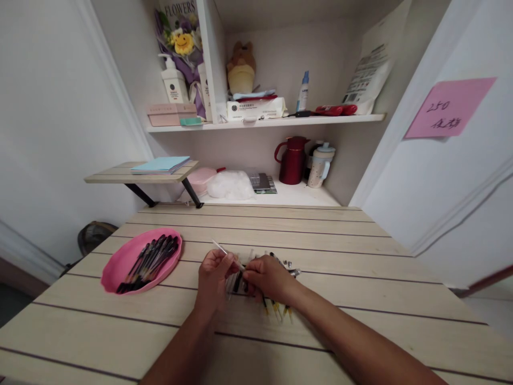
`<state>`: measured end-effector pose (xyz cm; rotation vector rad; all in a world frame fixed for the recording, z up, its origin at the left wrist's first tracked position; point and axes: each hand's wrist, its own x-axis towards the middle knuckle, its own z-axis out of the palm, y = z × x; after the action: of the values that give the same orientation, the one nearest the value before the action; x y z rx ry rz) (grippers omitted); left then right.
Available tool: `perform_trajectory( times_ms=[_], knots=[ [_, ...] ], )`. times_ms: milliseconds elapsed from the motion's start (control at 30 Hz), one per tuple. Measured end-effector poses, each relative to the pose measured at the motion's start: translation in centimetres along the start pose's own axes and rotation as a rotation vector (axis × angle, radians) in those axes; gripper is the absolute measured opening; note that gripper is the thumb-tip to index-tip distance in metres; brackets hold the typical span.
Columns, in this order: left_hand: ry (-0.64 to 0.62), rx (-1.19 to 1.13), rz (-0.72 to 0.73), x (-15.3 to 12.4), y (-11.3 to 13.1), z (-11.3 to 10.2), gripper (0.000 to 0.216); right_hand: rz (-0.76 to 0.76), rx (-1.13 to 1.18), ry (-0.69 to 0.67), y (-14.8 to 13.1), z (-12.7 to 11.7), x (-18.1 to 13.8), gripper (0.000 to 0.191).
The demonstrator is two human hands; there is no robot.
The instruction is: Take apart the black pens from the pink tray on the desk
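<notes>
Between my two hands is a thin, transparent pen barrel, its free end [218, 246] slanting up to the left. My left hand [214, 274] pinches it near the middle with thumb and fingers. At its lower right end, the fingers of my right hand [269, 275] are closed on it; whether they also hold a smaller part is hidden. Under and around my hands lie loose pen parts: ink refills [276, 309] with yellowish ends, dark pieces, more transparent barrels, and small metal tips [288, 264]. Several black pens [154, 259] lie in a pink tray [110, 264] to the left.
A small raised shelf [108, 174] with blue paper [162, 164] stands at the table's back left. Behind the table [380, 331] are cabinet shelves with a red jug [293, 163], a pale cup [320, 167] and a white plastic bag [230, 185]. A pink note [451, 107] hangs at right.
</notes>
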<state>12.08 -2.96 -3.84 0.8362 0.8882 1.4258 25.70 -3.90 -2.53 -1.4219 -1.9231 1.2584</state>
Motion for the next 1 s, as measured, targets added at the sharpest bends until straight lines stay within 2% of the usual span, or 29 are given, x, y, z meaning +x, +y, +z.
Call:
perform_trajectory(
  times_ms=[133,200,300,367,400,500,567,600,667,767,833,900,1000],
  knots=[
    [0.095,-0.002,0.011,0.0,-0.7,0.4,0.025,-0.107,-0.665,0.222,-1.0,0.3,-0.8,0.021],
    [0.12,-0.008,0.016,-0.1,-0.8,0.6,0.025,-0.128,-0.8,0.244,-1.4,0.7,-1.3,0.02],
    [0.11,-0.031,0.012,-0.2,-0.5,0.7,0.024,-0.14,-0.826,0.251,-1.6,1.0,-1.8,0.018],
    [0.055,-0.049,-0.011,-0.1,-0.2,0.5,0.023,-0.107,-0.684,0.234,-1.6,0.7,-1.7,0.019],
    [0.02,-0.054,-0.025,0.0,0.0,0.4,0.023,-0.079,-0.535,0.186,-1.5,0.5,-1.6,0.022],
    [-0.085,-0.065,-0.075,0.0,0.4,0.1,0.022,0.022,0.095,-0.085,-0.9,-0.1,-0.9,0.034],
    [-0.127,-0.07,-0.105,0.0,0.4,0.1,0.024,0.086,0.413,-0.209,-0.4,-0.1,-0.4,0.034],
    [-0.142,-0.067,-0.118,0.0,0.5,0.0,0.027,0.102,0.497,-0.224,-0.1,-0.1,-0.3,0.031],
    [-0.133,-0.054,-0.119,0.2,0.6,-0.1,0.031,0.11,0.523,-0.192,0.3,0.3,-0.1,0.023],
    [0.015,-0.046,-0.038,1.0,1.0,-0.8,0.021,0.061,0.318,-0.12,0.5,0.7,-0.5,0.013],
    [0.103,-0.012,0.024,1.6,1.4,-1.6,0.022,0.011,0.146,-0.115,0.4,0.7,-0.9,0.012],
    [0.094,0.123,0.039,2.2,1.6,-2.4,0.023,-0.054,-0.057,-0.073,0.0,0.3,-1.1,0.013],
    [0.018,0.534,0.01,2.9,1.3,-3.4,0.022,-0.148,-0.448,0.111,-0.5,-0.3,-0.9,0.013]
  ],
)
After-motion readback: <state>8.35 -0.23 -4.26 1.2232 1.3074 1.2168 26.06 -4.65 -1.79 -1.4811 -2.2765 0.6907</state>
